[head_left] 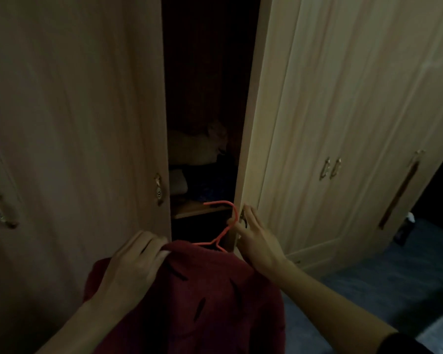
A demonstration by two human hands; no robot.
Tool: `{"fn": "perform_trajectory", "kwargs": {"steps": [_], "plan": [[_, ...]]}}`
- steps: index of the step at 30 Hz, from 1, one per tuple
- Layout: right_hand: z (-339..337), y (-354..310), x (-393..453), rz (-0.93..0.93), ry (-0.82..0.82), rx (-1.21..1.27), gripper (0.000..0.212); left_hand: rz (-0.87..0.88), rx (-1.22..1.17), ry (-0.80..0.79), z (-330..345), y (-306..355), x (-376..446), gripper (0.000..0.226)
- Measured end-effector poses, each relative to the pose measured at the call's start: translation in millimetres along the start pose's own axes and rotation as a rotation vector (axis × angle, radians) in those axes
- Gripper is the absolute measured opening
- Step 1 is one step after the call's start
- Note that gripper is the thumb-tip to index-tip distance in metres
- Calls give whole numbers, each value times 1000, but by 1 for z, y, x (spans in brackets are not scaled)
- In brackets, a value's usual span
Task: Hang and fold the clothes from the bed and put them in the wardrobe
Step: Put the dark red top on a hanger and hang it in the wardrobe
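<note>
Pinching the hanger (221,227) in the right hand (256,241) while the left hand (136,261) grips the red garment (202,297), the hook could be snagged on the half-open wardrobe door (251,139).

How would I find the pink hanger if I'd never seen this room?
Look at the tall pale wardrobe and find the dark gap between its two open doors. At the bottom of that gap, the dark red garment is held up by two hands. The pink hanger pokes out of its top, hook by the right hand; it is the only thin, bright pink thing there.
</note>
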State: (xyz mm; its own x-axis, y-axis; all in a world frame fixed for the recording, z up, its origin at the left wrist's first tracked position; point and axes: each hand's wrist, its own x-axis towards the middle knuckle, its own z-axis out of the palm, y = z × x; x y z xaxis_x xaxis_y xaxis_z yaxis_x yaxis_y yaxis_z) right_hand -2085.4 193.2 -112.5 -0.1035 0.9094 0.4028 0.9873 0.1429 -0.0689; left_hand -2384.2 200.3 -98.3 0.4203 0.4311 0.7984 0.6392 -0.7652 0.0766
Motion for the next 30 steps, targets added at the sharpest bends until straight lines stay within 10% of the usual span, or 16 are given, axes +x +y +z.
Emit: {"fn": "perform_trajectory", "kwargs": {"steps": [10,18,30], "plan": [[-42,57,-69,92,152,-85,32,122,-87,-42,35,37,24,29],[-66,102,-115,278,170,-112,75,216,-144,-64,69,76,51,27],[-90,163,-106,486,76,-7,78,230,-177,-82,106,108,98,28]]}}
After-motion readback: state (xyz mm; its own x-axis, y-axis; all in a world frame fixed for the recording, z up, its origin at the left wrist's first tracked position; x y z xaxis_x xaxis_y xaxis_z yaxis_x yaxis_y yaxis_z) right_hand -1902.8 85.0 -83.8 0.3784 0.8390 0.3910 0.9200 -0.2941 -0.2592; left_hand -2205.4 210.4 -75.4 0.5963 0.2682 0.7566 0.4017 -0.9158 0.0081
